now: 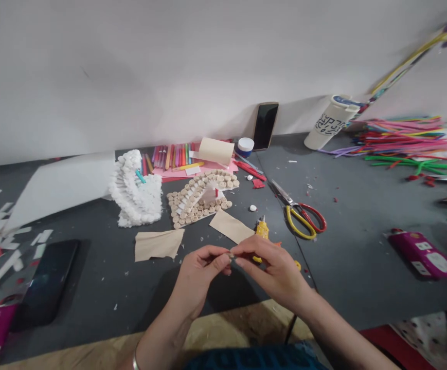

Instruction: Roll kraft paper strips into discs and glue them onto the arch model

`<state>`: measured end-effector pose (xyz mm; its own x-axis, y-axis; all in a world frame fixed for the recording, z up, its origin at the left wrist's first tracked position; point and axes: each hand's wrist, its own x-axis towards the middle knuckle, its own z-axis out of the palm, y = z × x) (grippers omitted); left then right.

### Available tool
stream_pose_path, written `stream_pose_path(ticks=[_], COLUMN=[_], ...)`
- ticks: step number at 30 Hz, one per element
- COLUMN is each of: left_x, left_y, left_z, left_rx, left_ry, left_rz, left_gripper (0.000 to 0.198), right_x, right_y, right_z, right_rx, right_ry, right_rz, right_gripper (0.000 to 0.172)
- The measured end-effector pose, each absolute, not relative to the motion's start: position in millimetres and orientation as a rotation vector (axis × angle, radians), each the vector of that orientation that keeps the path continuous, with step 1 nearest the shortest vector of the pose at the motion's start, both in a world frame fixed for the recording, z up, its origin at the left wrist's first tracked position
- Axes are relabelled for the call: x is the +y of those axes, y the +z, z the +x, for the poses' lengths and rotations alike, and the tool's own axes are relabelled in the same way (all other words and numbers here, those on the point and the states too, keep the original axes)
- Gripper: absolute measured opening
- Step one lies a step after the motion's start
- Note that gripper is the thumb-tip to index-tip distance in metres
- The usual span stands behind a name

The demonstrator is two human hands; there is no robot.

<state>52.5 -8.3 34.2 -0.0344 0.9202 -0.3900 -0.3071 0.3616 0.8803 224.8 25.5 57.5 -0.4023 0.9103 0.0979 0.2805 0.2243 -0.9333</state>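
My left hand (pixel 208 267) and my right hand (pixel 271 262) meet above the table's front part. Between their fingertips is a small brownish piece of paper (pixel 230 255), mostly hidden by the fingers. Just beyond lie two beige paper strips, one at the left (pixel 158 244) and one at the right (pixel 231 226). A model covered in beige paper rolls (pixel 192 203) stands behind them, with a small red bit on it. Left of it is a white, bumpy model (pixel 138 192) with a teal piece. Partly behind my right hand is a yellow-handled tool (pixel 262 229).
Scissors (pixel 300 216) with red and yellow handles lie to the right. Markers (pixel 173 156), a paper roll (pixel 216 152), a jar (pixel 245 146), a propped phone (pixel 265 126) and a leaning cup (pixel 329 123) line the wall. Pipe cleaners (pixel 404 136) lie right; another phone (pixel 48 282), left.
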Motion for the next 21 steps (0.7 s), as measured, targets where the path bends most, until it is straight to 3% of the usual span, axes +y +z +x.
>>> stream_pose_path(ticks=[9,12,15,21], left_x=[2,12,15,2], left_y=[38,31,21,-16], left_z=[55,52,50,51], left_rx=[1.250,1.204,1.122,0.909], left_ry=[1.138,1.168,1.136,1.087], left_rz=[0.547,0.523,0.518,0.577], left_gripper=[0.034,0.036,0.036,0.039], right_x=[37,62,113,267], right_y=[43,49,54,38], right_z=[216,221,234,258], right_rx=[-1.991,-2.089,-2.001,-1.546], right_ry=[1.031,0.999,0.858,0.468], right_rz=[-1.094,-1.032,-1.255,-1.639], right_gripper=[0.016,0.011,0.005,0.029])
